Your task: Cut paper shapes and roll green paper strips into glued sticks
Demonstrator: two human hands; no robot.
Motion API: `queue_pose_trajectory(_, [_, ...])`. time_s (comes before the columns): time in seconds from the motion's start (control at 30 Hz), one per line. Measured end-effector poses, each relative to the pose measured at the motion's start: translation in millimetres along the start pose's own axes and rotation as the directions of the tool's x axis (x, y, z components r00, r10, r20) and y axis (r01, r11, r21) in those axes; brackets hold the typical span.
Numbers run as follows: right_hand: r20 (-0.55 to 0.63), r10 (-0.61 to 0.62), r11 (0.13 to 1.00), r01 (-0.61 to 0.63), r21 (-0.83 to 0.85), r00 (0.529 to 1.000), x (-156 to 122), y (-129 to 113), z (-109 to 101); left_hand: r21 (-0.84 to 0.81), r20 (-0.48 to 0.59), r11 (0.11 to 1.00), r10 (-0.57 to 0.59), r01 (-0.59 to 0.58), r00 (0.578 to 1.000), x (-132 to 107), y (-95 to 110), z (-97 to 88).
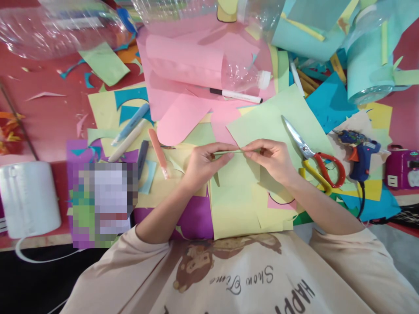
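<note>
Both hands are raised over a pile of coloured paper, with their fingertips nearly meeting. My left hand (207, 165) pinches a thin piece of green paper (224, 152), which appears edge-on. My right hand (274, 160) is closed at the other end of the same piece, thumb against fingers. Beneath them are pale yellow-green sheets (235, 196). Just right of my right hand lies a pair of scissors (304, 148) with red and yellow handles, on a light green sheet (271, 117). An orange marker (158, 150) rests left of my left hand.
Ahead lie a pink-wrapped bottle (186, 61) and a black-and-white marker (240, 96). A blue glue gun (362, 161) with a black cord is at the right, near a teal-wrapped bottle (369, 61). At the left stands a white box-shaped device (29, 198).
</note>
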State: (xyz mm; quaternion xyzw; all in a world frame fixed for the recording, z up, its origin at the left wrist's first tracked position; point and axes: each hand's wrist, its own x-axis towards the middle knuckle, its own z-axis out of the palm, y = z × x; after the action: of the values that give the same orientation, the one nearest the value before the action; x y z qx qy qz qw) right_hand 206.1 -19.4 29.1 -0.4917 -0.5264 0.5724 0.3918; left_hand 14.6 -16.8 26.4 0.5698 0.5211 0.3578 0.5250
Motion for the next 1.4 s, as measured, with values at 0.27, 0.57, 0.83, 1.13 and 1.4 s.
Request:
queue_pose_trajectory(0.27, [0.022,0.005,1.0,-0.004,-0.022,1.0,0.7,1.8,-0.3,0.008,-0.009,0.998,0.057,-0.056,0.998,-1.0,0.6,1.7])
queue_pose_trajectory(0.57, [0.115,0.098,0.995,-0.099,0.008,0.989,1.6,-1.6,-0.9,0.055,0.036,0.997,0.05,-0.052,0.998,-2.6,0.3,1.1])
queue_pose_trajectory(0.83, [0.021,0.067,0.996,-0.066,-0.06,0.998,1.0,-1.0,0.8,0.012,0.066,0.999,0.047,-0.048,0.997,-1.4,-4.8,-0.9])
queue_pose_trajectory(1.13, [0.003,0.022,0.999,-0.022,-0.046,1.0,0.4,-0.1,-0.2,0.119,0.008,0.992,0.031,-0.032,0.999,-0.2,-3.4,0.4])
queue_pose_trajectory(1.4, [-0.001,0.027,0.998,-0.027,-0.061,1.0,0.6,-1.4,0.3,0.086,-0.008,0.996,0.036,-0.036,0.999,-2.2,0.6,1.4])
